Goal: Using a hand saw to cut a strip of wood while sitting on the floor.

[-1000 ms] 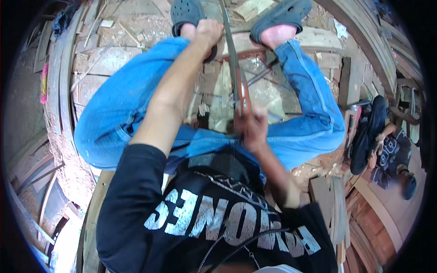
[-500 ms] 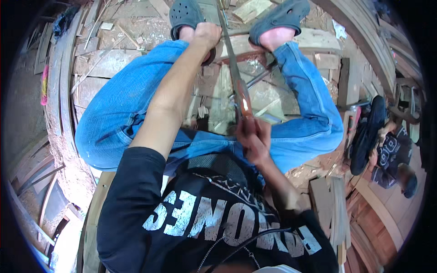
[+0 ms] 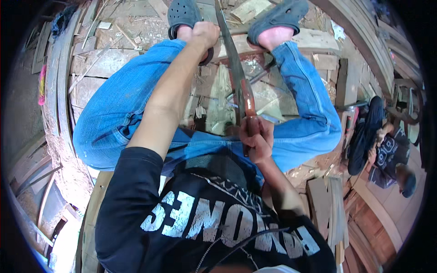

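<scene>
My right hand (image 3: 256, 139) is wrapped round the reddish-brown handle of a long, dark, flat blade (image 3: 234, 61). The handle lies over my lap, and the blade runs away between my legs past the far edge of the view. It may be a machete, but its far end is out of sight. My left hand (image 3: 206, 33) is closed in a fist beside my left ankle, just left of the blade. A dark rounded piece (image 3: 208, 56) shows below that fist; whether the hand grips it, I cannot tell.
Dark clogs (image 3: 277, 22) are on my feet, planted apart. Wood scraps and boards (image 3: 109, 63) litter the ground. Long planks (image 3: 359, 32) run along the far right. Another person (image 3: 391, 154) sits at the right, and stacked wood pieces (image 3: 334, 204) lie nearer me.
My right hand has shifted slightly right, and the handle has turned so more of it shows. My left fist has barely moved.
</scene>
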Demonstrator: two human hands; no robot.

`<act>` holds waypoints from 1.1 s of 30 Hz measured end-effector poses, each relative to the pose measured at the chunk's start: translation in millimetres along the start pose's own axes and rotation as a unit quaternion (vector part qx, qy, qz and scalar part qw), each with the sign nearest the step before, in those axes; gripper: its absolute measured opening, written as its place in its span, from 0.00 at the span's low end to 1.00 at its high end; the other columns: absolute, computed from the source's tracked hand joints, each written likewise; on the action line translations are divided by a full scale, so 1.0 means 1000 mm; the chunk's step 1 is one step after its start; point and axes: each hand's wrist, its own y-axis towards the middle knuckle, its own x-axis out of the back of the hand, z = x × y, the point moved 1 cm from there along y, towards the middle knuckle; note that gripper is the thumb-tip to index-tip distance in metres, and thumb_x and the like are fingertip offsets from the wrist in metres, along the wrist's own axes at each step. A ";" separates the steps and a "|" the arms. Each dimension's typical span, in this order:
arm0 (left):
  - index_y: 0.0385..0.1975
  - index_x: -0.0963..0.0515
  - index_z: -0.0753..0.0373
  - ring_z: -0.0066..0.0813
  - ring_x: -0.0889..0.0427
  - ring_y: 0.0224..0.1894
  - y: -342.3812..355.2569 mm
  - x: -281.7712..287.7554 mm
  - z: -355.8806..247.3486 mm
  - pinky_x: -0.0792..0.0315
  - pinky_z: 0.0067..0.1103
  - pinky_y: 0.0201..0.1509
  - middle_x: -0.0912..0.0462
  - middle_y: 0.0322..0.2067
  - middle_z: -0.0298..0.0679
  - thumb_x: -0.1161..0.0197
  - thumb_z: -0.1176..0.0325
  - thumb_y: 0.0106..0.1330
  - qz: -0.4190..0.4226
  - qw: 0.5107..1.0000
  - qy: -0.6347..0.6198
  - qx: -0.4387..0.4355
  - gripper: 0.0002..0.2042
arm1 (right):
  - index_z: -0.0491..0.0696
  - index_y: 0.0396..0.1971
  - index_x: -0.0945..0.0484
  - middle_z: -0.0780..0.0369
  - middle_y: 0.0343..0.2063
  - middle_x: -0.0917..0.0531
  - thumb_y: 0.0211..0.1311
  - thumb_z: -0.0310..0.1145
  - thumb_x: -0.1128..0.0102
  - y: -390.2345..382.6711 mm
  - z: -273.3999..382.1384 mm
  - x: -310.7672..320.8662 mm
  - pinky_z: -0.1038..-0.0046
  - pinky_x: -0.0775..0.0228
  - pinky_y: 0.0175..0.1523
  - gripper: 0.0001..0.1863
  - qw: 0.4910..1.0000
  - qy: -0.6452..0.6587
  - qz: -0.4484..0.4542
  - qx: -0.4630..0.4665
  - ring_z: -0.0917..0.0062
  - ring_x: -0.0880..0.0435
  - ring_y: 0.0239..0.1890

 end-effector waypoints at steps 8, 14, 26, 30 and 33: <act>0.29 0.18 0.58 0.35 0.17 0.37 0.005 0.001 -0.009 0.22 0.28 0.36 0.17 0.34 0.41 0.46 0.66 0.57 0.019 0.999 -0.008 -0.028 0.09 | 0.42 0.17 0.33 0.68 0.12 0.32 0.46 0.29 0.52 0.011 0.003 -0.008 0.80 0.46 0.19 0.07 0.998 -0.004 -0.004 0.058 0.85 0.36 0.14; 0.29 0.18 0.58 0.34 0.17 0.40 -0.006 -0.003 -0.012 0.22 0.29 0.37 0.17 0.35 0.42 0.46 0.68 0.56 0.025 0.999 -0.020 -0.021 0.08 | 0.45 0.18 0.32 0.69 0.13 0.32 0.46 0.29 0.51 -0.010 0.015 -0.011 0.81 0.46 0.20 0.04 0.995 -0.052 0.019 0.084 0.87 0.35 0.16; 0.32 0.18 0.54 0.33 0.16 0.37 -0.002 -0.005 0.000 0.23 0.28 0.37 0.16 0.34 0.39 0.51 0.65 0.61 0.013 1.000 -0.001 0.003 0.12 | 0.43 0.19 0.32 0.70 0.14 0.34 0.49 0.31 0.54 -0.015 0.037 -0.017 0.80 0.48 0.21 0.07 0.991 -0.119 -0.057 0.016 0.88 0.38 0.17; 0.35 0.19 0.55 0.33 0.17 0.38 0.003 0.007 -0.002 0.23 0.29 0.39 0.17 0.36 0.40 0.51 0.63 0.62 0.067 0.997 -0.014 -0.022 0.12 | 0.44 0.18 0.34 0.70 0.13 0.35 0.50 0.30 0.55 0.026 0.025 -0.007 0.79 0.49 0.20 0.07 0.997 -0.065 -0.001 0.031 0.87 0.39 0.16; 0.29 0.18 0.58 0.35 0.17 0.38 0.001 -0.004 0.003 0.22 0.29 0.38 0.17 0.34 0.43 0.46 0.67 0.57 0.014 1.000 -0.021 -0.007 0.09 | 0.44 0.16 0.35 0.70 0.13 0.36 0.47 0.29 0.53 -0.014 0.015 0.000 0.77 0.49 0.20 0.06 1.000 0.001 0.013 0.013 0.85 0.40 0.16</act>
